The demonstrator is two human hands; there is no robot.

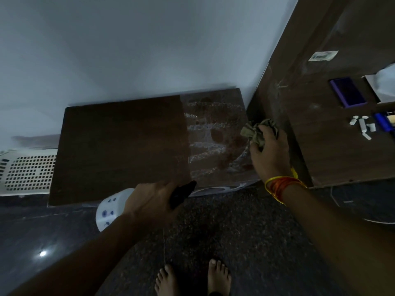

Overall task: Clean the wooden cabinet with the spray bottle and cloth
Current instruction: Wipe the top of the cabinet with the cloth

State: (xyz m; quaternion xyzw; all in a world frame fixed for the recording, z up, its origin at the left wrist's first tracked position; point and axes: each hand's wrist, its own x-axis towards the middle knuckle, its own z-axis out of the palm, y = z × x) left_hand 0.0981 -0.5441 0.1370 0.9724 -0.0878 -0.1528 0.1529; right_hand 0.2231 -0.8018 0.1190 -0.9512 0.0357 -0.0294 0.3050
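The low wooden cabinet (119, 150) stands against the white wall, seen from above. The left part of its top is dark and plain; the right strip (213, 142) shows whitish streaks and blotches. My left hand (149, 201) grips a white spray bottle with blue dots (109, 208) at the cabinet's front edge, its black nozzle (181, 194) pointing toward the top. My right hand (270, 150) holds a crumpled olive cloth (256, 131) at the top's right edge, next to a taller wooden unit.
A taller brown wooden unit (320, 103) rises on the right, with a purple box (347, 91), white pieces (363, 124) and a label on it. A white perforated appliance (27, 167) sits left of the cabinet. My bare feet (192, 278) stand on dark speckled floor.
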